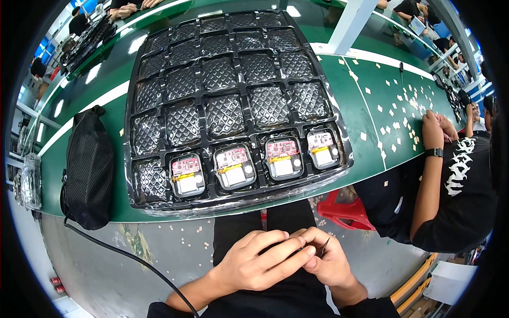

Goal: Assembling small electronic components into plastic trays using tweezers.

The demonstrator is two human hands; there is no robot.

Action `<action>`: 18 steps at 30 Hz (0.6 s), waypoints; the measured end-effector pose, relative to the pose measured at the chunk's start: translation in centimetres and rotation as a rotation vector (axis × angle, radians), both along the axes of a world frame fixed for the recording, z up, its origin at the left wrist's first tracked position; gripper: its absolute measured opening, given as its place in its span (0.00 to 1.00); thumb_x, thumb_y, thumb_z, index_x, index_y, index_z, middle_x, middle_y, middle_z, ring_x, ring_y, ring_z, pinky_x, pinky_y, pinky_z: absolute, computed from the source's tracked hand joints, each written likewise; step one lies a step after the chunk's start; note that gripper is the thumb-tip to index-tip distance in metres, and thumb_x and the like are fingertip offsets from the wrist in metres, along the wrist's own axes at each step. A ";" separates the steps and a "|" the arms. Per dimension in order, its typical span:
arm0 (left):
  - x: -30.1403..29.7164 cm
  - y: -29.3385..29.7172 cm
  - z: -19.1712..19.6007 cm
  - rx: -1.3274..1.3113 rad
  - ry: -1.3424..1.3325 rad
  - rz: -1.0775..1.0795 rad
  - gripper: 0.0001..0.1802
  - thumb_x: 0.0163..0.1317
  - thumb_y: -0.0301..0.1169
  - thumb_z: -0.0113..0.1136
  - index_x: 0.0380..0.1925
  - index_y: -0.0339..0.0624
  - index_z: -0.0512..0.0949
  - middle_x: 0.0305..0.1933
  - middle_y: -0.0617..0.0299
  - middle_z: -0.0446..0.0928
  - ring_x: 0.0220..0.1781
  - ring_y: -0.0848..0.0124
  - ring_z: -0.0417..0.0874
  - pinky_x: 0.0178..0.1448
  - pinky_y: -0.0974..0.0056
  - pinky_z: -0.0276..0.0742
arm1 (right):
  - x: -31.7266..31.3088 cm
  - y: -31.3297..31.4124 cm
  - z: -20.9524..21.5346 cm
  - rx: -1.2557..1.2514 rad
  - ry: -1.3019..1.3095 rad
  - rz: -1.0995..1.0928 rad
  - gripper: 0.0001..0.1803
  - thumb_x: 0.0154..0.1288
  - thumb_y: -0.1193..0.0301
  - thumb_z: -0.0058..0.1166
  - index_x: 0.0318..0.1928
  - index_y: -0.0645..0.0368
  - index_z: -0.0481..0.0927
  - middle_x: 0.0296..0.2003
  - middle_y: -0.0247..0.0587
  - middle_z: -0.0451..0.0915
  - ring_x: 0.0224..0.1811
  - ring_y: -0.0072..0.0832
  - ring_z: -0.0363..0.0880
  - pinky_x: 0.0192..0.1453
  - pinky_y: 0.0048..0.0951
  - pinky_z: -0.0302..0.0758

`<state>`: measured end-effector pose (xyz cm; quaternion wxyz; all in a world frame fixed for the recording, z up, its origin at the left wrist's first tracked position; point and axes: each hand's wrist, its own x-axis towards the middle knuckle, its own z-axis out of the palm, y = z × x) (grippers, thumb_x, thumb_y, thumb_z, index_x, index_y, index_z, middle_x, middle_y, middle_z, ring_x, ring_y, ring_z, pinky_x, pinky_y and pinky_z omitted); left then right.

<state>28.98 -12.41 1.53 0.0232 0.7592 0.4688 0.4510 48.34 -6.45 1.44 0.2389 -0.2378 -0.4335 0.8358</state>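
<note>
Over my lap, in front of the table edge, my two hands meet. My left hand [265, 261] is closed, its fingers curled round a small dark part that they mostly hide. My right hand [330, 261] is closed against the same spot, and a thin pointed metal tool, like tweezers [324, 246], sticks out between its thumb and fingers. Beyond them lies a black plastic tray [201, 114] with rows of square pockets. Several open device casings [186, 175], with red circuit boards, yellow strips and silver-white blocks, sit in its nearest row; the leftmost pocket there holds none.
A black fabric pouch [90, 169] stands left of the tray, with a black cable [132, 257] running towards me. Small pale squares [397, 127] are scattered on the green table [355, 122]. A co-worker [450, 185] sits at my right, near a red stool [344, 212].
</note>
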 end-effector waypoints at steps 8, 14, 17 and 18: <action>0.2 -1.9 -0.5 -0.429 -1.041 -0.064 0.33 0.50 0.25 0.83 0.56 0.33 0.79 0.58 0.49 0.77 0.58 0.61 0.84 0.60 0.61 0.83 | -0.5 1.2 2.2 0.668 -0.405 -0.004 0.24 0.76 0.67 0.57 0.62 0.66 0.64 0.50 0.48 0.63 0.35 0.26 0.68 0.38 0.28 0.71; 0.3 -2.1 -2.4 -0.470 -1.439 -0.207 0.39 0.53 0.25 0.81 0.62 0.31 0.70 0.61 0.51 0.75 0.63 0.58 0.82 0.69 0.57 0.77 | -1.6 1.3 3.0 1.035 -0.535 -0.080 0.19 0.63 0.80 0.66 0.54 0.64 0.79 0.44 0.47 0.73 0.35 0.35 0.78 0.37 0.30 0.78; 0.5 -2.1 -2.3 -0.464 -1.434 -0.175 0.39 0.52 0.27 0.82 0.61 0.31 0.70 0.62 0.50 0.76 0.66 0.55 0.81 0.71 0.55 0.76 | -2.1 1.3 1.6 1.248 -0.466 -0.246 0.23 0.52 0.81 0.73 0.51 0.65 0.84 0.38 0.42 0.81 0.29 0.33 0.82 0.28 0.28 0.77; 0.5 -2.2 -2.2 -0.471 -1.485 -0.191 0.39 0.52 0.27 0.82 0.61 0.31 0.70 0.62 0.49 0.76 0.67 0.55 0.80 0.71 0.54 0.76 | -2.0 1.4 1.5 1.337 -0.447 -0.263 0.22 0.52 0.81 0.73 0.50 0.65 0.85 0.37 0.42 0.81 0.28 0.31 0.81 0.28 0.27 0.76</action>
